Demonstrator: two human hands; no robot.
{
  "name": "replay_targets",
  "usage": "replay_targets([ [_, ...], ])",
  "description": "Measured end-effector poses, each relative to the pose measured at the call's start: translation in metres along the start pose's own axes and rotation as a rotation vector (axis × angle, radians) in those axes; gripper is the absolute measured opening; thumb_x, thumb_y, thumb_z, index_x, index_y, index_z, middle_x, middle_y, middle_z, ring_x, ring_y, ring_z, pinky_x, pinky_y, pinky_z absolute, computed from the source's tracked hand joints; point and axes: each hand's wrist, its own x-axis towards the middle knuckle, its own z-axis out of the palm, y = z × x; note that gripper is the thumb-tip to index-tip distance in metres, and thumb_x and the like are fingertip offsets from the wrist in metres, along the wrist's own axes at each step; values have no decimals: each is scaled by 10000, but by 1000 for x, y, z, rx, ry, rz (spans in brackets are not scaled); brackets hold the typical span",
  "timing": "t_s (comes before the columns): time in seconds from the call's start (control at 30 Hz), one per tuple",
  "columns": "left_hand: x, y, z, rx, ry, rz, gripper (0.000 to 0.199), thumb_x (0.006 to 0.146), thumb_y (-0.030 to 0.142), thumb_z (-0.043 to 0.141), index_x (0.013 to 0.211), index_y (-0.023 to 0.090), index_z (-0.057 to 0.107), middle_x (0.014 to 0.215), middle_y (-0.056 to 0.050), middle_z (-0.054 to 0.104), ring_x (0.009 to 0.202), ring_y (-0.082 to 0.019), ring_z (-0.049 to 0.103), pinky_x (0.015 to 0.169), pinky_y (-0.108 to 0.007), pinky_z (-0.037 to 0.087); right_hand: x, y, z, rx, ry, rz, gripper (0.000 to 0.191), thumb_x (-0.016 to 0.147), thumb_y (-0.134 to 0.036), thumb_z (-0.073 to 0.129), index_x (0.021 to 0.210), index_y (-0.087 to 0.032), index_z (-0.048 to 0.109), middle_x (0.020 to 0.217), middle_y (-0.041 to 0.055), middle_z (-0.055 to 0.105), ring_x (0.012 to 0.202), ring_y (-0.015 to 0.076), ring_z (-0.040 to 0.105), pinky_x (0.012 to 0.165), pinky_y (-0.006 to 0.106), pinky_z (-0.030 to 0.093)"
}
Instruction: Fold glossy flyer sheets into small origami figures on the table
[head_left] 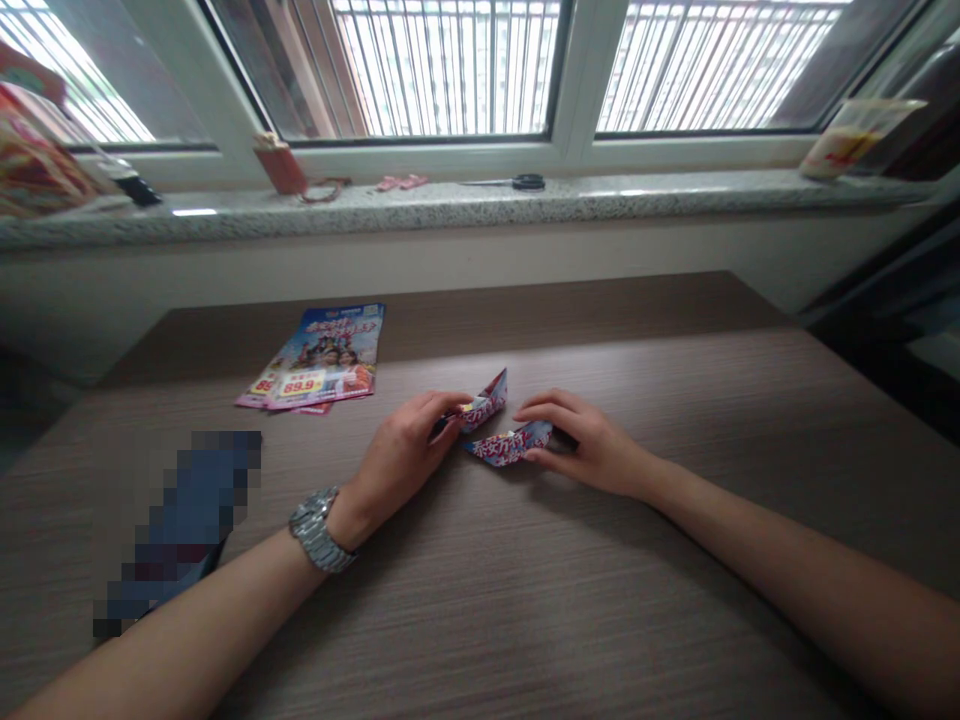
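Note:
Two folded paper boats in red, blue and white print sit close together at the middle of the table. The farther paper boat [489,402] has its left end between the thumb and fingers of my left hand [401,445], which wears a metal watch [321,530]. Around the right end of the nearer paper boat [508,447] are the thumb and curled fingers of my right hand [592,445]. Its thumb touches the boat's near side, while the fingers arch over the far side.
Printed flyers [330,350] lie stacked at the back left of the brown table [585,620]. A blurred-out dark flat object [187,510] rests beside my left forearm. On the stone windowsill [450,208] are scissors [525,182], a red box [280,165] and a plastic cup [844,145].

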Motion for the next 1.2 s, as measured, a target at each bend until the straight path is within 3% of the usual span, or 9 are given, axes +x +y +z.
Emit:
replay_targets([
  [0.13,0,-1,0,69,-5,-3,323,1017,146,537,1309,255,623,1169,-76,690,1044,-217,653,925,-376,517,-2,4,3,-63,-7,-40,484,902,-358,758,1343,-268,582,1286,120,628,1205,278,599,1031,490,522],
  [0.23,0,-1,0,109,-32,22,371,1020,134,510,1343,275,626,1147,-80,683,1008,-217,646,896,-370,517,-2,4,3,-75,-5,-56,437,922,-293,729,1332,-268,581,1280,117,633,1200,268,606,1027,480,530],
  [0.37,0,0,0,102,-21,25,314,1032,216,534,1329,250,632,1138,-89,679,998,-221,641,892,-364,515,0,2,3,-77,-4,-60,365,937,-245,695,1289,-255,599,1260,116,639,1176,255,623,1010,459,545],
  [0.5,0,-1,-1,92,6,-5,171,1031,255,558,1141,212,682,1073,-77,688,964,-215,643,871,-352,508,0,1,5,-95,-4,-77,363,943,-223,682,1295,-251,602,1248,113,633,1159,246,624,994,449,556],
  [0.6,2,2,-2,12,30,-38,129,1028,254,559,1023,196,674,1036,-68,683,932,-200,648,834,-331,514,-2,2,5,-109,6,-77,366,946,-230,681,1304,-268,611,1224,104,619,1141,240,627,984,443,568],
  [0.73,3,10,-4,-226,56,-60,129,1034,262,548,1038,197,660,1119,-67,703,1037,-189,665,916,-319,525,-3,3,5,-110,24,-96,377,955,-255,684,1325,-281,620,1211,101,598,1119,235,623,966,437,579],
  [0.83,2,16,-4,-336,20,-123,182,1044,315,535,1068,203,676,1113,-61,734,1020,-184,687,873,-295,553,-3,2,4,-113,41,-113,401,965,-255,675,1357,-295,601,1224,101,598,1116,234,625,957,438,586],
  [1.0,0,19,-3,-380,4,-173,229,1033,377,566,1067,199,706,987,-40,750,868,-161,689,765,-260,554,-3,-1,2,-112,73,-127,444,966,-277,678,1390,-320,554,1235,94,611,1134,239,628,972,449,588],
  [1.2,-1,17,0,-406,10,-185,205,1020,377,597,1051,205,705,962,-27,739,860,-155,678,747,-248,532,-3,-2,1,-80,89,-142,429,959,-250,683,1365,-318,561,1250,93,562,1132,230,623,964,424,595],
])
